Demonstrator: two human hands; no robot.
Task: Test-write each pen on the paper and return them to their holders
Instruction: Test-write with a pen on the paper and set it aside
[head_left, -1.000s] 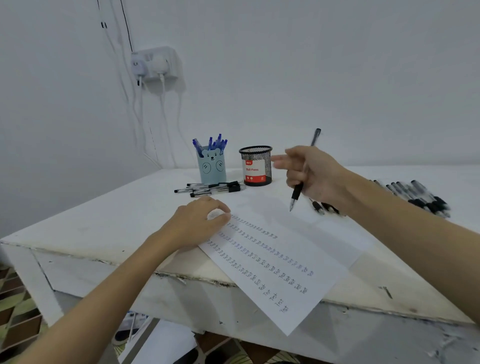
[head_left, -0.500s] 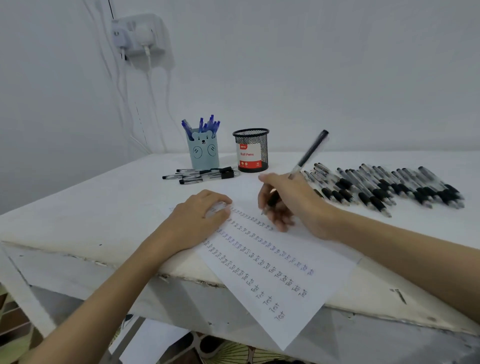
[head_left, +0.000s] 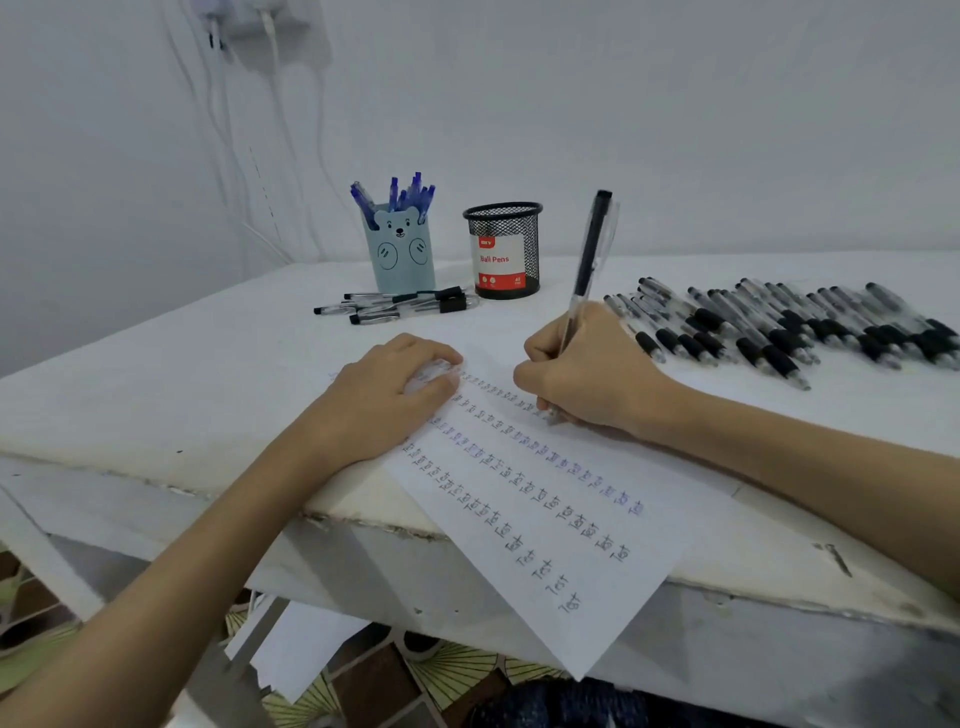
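Observation:
A white paper (head_left: 545, 561) with rows of small written marks lies on the table, its lower corner hanging over the front edge. My right hand (head_left: 587, 369) grips a black pen (head_left: 589, 260) with its tip down on the sheet at the end of the top row. My left hand (head_left: 387, 387) rests on the paper's upper left corner, fingers curled over something small and white that I cannot make out. Behind stand a blue bear holder (head_left: 400, 254) with several blue pens and a black mesh holder (head_left: 503, 249).
Several black pens (head_left: 779, 322) lie in a row on the table at the right. A few more pens (head_left: 400, 306) lie in front of the bear holder. The white table (head_left: 182, 374) has a worn front edge. Cables hang from a wall socket (head_left: 260, 21).
My right hand came down from mid-air with the pen and set its tip on the paper, then moved along the top row. The left hand stayed on the paper.

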